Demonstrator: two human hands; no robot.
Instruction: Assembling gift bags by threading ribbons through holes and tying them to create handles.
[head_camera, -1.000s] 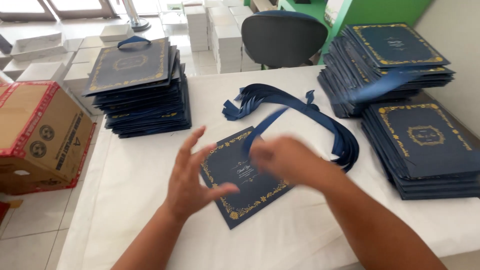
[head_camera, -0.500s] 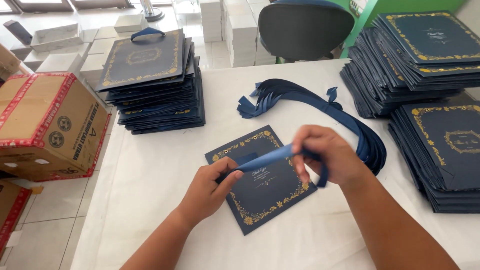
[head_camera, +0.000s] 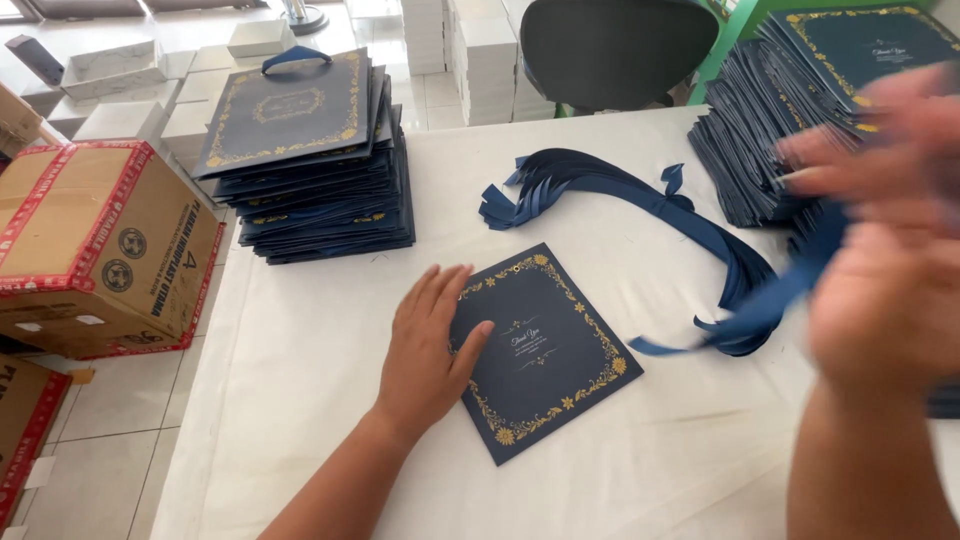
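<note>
Navy-blue, the flat square paper bag with its gold floral border lay near the middle of the white-covered table. The left hand rested flat and open on its left edge, fingers spread, pressing it down. The right hand, raised near the right side, was too blurred to tell whether it gripped anything; a dark blue ribbon strip ran up toward it. Just beyond the bag lay a curved bundle of dark blue ribbon handles. Farther left stood a stack of matching navy bags, and another stack at the far right. A brown cardboard box with red tape sat off the table's left edge, and a dark office chair stood behind.
</note>
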